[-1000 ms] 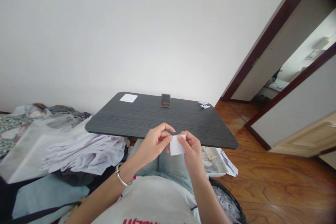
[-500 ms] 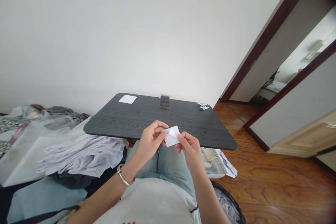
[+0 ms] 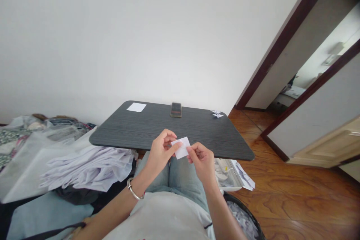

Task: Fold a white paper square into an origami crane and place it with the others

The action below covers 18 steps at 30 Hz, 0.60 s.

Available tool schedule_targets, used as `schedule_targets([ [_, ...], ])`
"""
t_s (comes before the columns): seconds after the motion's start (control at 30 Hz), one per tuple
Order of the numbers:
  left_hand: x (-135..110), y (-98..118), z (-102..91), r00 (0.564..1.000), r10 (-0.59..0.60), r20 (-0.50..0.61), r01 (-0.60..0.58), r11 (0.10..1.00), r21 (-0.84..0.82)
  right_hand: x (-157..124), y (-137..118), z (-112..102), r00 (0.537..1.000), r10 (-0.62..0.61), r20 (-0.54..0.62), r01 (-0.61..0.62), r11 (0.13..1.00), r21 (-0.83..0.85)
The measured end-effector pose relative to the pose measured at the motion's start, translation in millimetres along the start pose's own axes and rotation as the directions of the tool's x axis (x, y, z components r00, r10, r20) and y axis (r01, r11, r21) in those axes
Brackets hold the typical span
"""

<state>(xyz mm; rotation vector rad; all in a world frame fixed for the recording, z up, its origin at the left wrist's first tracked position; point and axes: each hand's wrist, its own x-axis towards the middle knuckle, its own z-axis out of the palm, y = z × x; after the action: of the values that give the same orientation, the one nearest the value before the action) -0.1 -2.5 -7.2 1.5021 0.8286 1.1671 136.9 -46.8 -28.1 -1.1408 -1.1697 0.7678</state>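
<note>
A small folded piece of white paper (image 3: 183,151) is held up over my lap, just in front of the table's near edge. My left hand (image 3: 164,147) pinches its left side, the thumb lying across the paper's face. At the right corner, my right hand (image 3: 201,157) has the paper between thumb and forefinger. Folded white paper figures (image 3: 217,114) sit at the table's far right corner. A flat white sheet (image 3: 136,107) lies at the far left of the dark table (image 3: 126,129).
A phone (image 3: 176,109) stands at the table's back edge. To the left are a heap of white cloth (image 3: 92,167) and bagged items. On the right, a plastic box (image 3: 228,174) with papers and a bin of paper scraps (image 3: 243,219) stand on the wooden floor.
The paper and both hands have shifted slightly left. My left thumb now reaches further over the paper, and the raised flap seen before looks flatter.
</note>
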Motion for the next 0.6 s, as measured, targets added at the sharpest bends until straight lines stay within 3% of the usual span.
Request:
schedule_targets([
  [0.17,3.0,1.9,-0.2,0.995,-0.038,0.090,0.032,0.997,0.067,0.3,-1.0,1.9,0.999,0.043,0.014,-0.044,0.994,0.100],
  [0.33,3.7,7.7,-1.7,0.999,-0.039,0.022,0.038,0.997,0.064,4.3,0.1,-1.6,0.994,0.077,0.079,-0.091,0.975,0.203],
  [0.6,3.5,4.7,-2.9,1.000,-0.007,0.020,0.005,0.994,0.114,4.9,-2.1,-3.9,0.971,0.162,0.176,-0.204,0.944,0.258],
])
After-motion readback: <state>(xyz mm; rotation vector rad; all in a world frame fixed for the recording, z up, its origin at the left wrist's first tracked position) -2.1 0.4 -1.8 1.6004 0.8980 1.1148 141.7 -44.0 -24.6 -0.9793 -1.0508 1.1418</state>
